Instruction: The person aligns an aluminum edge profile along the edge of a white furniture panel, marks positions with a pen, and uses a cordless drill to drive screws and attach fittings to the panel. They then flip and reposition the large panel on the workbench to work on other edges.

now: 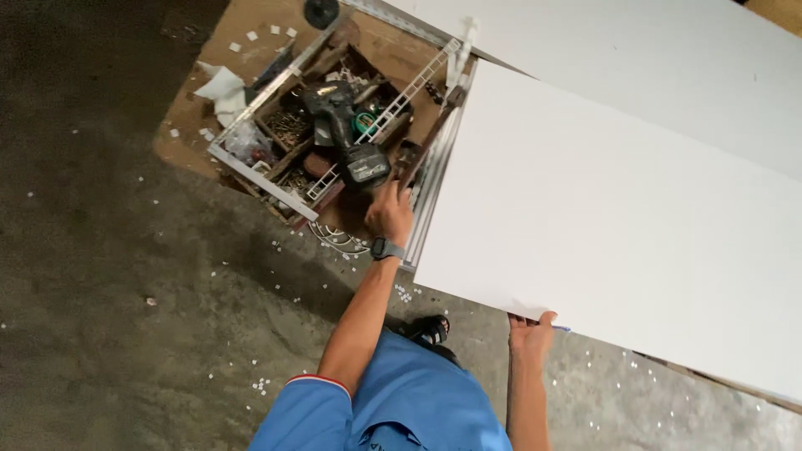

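Overhead view, read left to right. At far left lies the bare grey concrete floor [109, 317], dotted with small white chips. Above it a brown board [251, 21] carries a shallow wooden tool tray with a pale metal edge [259, 171], its compartments filled with screws and small fittings. Across the tray lies a black cordless drill with a dark battery block [347, 138], and beside it a long white perforated metal rail [388, 113] runs diagonally toward the upper right. My left hand [390, 213], a dark watch [387, 249] on its wrist, reaches into the tray just below the drill's battery; the fingers point toward the tool and appear close to it, but I cannot tell whether they are closed on anything, since the back of the hand hides them. My blue short sleeve with a red-and-white cuff [313, 409] fills the lower centre. Further right, my right hand [532, 331] grips the near edge of a large flat white panel [618, 209], fingers curled under and thumb on top, steadying it; the panel overlaps a second white panel [635, 58] behind. I judge the step in hand to be fetching the drill while holding the panel in place; the next move calls for a firm grasp on the drill handle without letting the panel shift.
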